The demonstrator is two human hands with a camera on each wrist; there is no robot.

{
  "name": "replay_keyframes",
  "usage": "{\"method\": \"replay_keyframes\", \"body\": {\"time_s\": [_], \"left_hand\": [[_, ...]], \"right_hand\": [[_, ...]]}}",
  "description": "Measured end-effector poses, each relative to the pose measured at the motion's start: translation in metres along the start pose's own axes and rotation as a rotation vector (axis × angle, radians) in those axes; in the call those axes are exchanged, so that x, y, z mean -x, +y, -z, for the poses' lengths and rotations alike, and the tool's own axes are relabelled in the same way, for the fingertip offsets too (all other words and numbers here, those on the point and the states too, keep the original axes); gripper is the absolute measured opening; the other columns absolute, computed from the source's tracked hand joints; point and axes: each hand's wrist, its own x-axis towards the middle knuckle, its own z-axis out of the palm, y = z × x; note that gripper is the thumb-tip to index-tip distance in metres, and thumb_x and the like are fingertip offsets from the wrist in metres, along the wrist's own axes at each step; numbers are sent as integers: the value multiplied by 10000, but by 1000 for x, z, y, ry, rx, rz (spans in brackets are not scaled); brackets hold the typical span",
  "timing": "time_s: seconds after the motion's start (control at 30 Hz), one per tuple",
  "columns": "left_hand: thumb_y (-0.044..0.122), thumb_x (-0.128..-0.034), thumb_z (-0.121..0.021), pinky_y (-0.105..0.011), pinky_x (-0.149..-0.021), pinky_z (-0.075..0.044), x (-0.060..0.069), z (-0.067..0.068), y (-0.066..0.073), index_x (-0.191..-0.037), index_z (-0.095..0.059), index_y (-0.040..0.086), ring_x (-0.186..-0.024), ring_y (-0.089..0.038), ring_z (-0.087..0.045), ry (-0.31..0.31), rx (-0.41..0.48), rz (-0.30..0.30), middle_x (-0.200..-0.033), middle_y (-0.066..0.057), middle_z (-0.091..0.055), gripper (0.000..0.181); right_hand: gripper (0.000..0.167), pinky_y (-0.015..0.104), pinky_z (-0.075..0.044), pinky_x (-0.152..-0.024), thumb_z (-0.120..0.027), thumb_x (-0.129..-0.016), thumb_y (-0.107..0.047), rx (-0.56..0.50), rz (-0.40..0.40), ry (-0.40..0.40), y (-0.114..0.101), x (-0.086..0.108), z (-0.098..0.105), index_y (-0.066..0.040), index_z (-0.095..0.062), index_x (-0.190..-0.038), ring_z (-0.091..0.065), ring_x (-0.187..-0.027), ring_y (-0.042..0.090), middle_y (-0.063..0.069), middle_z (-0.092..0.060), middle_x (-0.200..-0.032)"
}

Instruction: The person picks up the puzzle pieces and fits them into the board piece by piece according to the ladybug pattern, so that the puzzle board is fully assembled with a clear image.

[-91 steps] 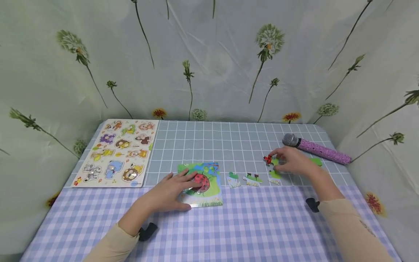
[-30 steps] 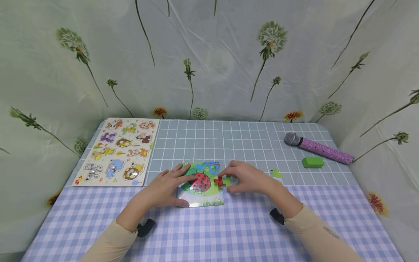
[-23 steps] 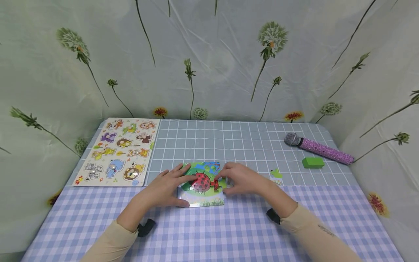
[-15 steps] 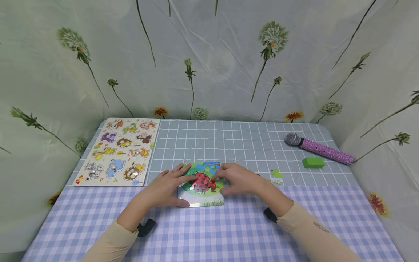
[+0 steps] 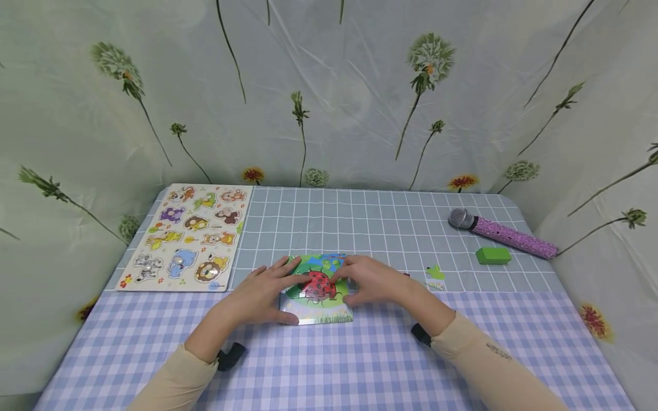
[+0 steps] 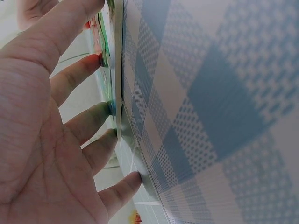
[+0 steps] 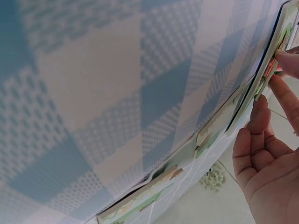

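Note:
In the head view, a ladybug jigsaw puzzle (image 5: 319, 313) lies in a flat tray near the middle of the table. My left hand (image 5: 259, 297) rests on its left side with fingers spread, and the left wrist view shows the fingertips touching the puzzle and its edge. At the right side, my right hand (image 5: 372, 281) pinches a green and red puzzle piece (image 7: 268, 72) between thumb and fingers, low over the tray. The fingers hide much of that piece in the head view. A loose green and white puzzle piece (image 5: 436, 277) lies to the right.
An animal peg puzzle board (image 5: 237, 228) lies at the back left. At the right are a green block (image 5: 493, 256) and a pink glittery microphone (image 5: 506, 235). Behind my right wrist, another loose piece (image 5: 406, 274) barely shows. A flower-print curtain (image 5: 349, 114) closes the back.
My right hand took the red and green piece from the right, carried it left to the tray, then shifted it slightly further left against the ladybug. My left hand has stayed nearly still.

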Motion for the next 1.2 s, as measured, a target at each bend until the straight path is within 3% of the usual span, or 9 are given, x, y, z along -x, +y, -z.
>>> {"method": "replay_keyframes", "body": {"time_s": [0.2, 0.43, 0.97, 1.2], "left_hand": [[612, -817, -873, -792, -1177, -362, 0, 0, 1, -1592, -541, 304, -1629, -439, -304, 1, -5, 0, -1777, -116, -305, 898], [610, -818, -873, -788, -1189, -351, 1, 0, 0, -1596, -533, 314, -1636, -434, -291, -5, 0, 9, -1783, -108, -293, 899], [623, -818, -867, -786, -1185, -358, 1, 0, 0, -1592, -541, 305, -1639, -423, -290, -3, -9, 6, -1780, -105, -300, 898], [621, -817, -869, -787, -1177, -368, 0, 0, 0, -1588, -547, 301, -1634, -429, -298, 0, -11, 2, -1777, -111, -308, 894]], "right_hand": [[384, 271, -509, -805, -830, -860, -195, 6, -1, -4, 0, -3, 0, -165, -800, -1241, -532, -880, 112, -16, -670, -1043], [392, 356, -576, -927, -841, -871, -209, 16, -3, -20, 0, -6, 1, -166, -794, -1258, -616, -1004, 148, -3, -737, -1147], [377, 265, -536, -803, -861, -857, -201, 17, 7, -10, 1, -9, 2, -162, -808, -1228, -572, -906, 109, -24, -726, -1060], [377, 272, -542, -822, -855, -862, -195, 2, 0, -20, 1, -12, 2, -164, -808, -1235, -573, -909, 101, -31, -705, -1057]]}}
